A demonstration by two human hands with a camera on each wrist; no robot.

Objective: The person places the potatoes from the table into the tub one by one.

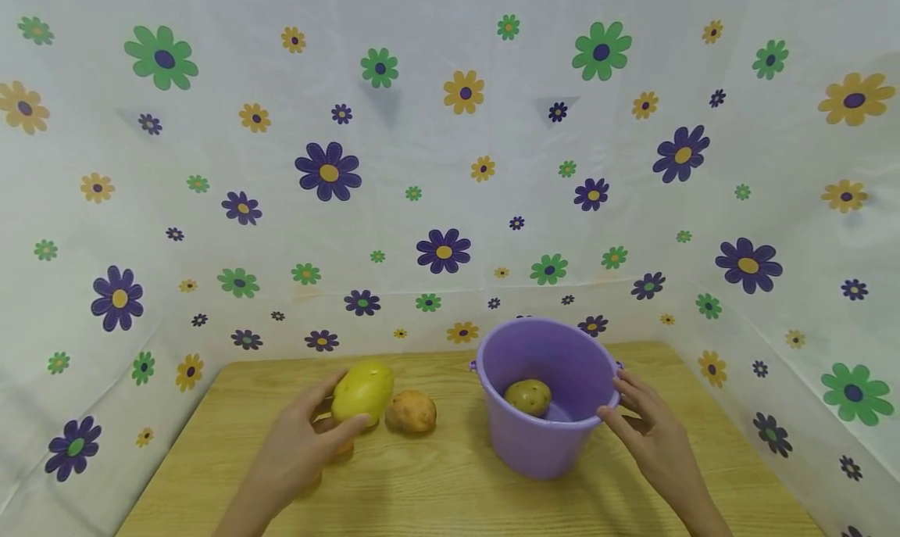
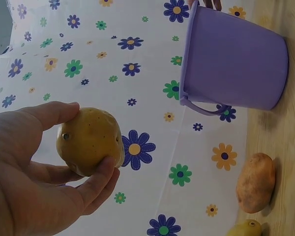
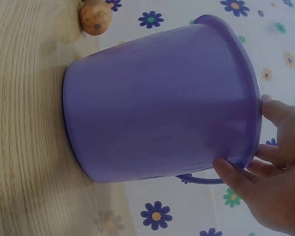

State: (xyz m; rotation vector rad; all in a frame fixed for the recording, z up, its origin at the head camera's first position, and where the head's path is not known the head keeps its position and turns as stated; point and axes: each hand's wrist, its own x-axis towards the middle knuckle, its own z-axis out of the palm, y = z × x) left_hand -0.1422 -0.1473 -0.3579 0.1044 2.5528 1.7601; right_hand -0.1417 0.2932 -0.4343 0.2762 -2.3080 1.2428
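Note:
My left hand (image 1: 298, 439) grips a yellow potato (image 1: 363, 392) above the table, thumb on one side and fingers on the other; the left wrist view shows the potato (image 2: 90, 140) with small dark eyes. A purple bucket (image 1: 537, 451) stands upright on the right, with another potato (image 1: 527, 397) inside. My right hand (image 1: 650, 435) holds the bucket's rim at its right side, thumb and fingers bent against it. A brown potato (image 1: 412, 412) lies on the table between the held potato and the bucket. Partly hidden beneath the left hand is an orange-brown object (image 1: 344, 446).
The light wood table (image 1: 436, 494) is enclosed by a white flowered sheet (image 1: 422, 216) at the back and sides. In the left wrist view, a yellow potato (image 2: 246, 228) shows at the bottom edge. The bucket's handle (image 2: 204, 109) hangs down at its side.

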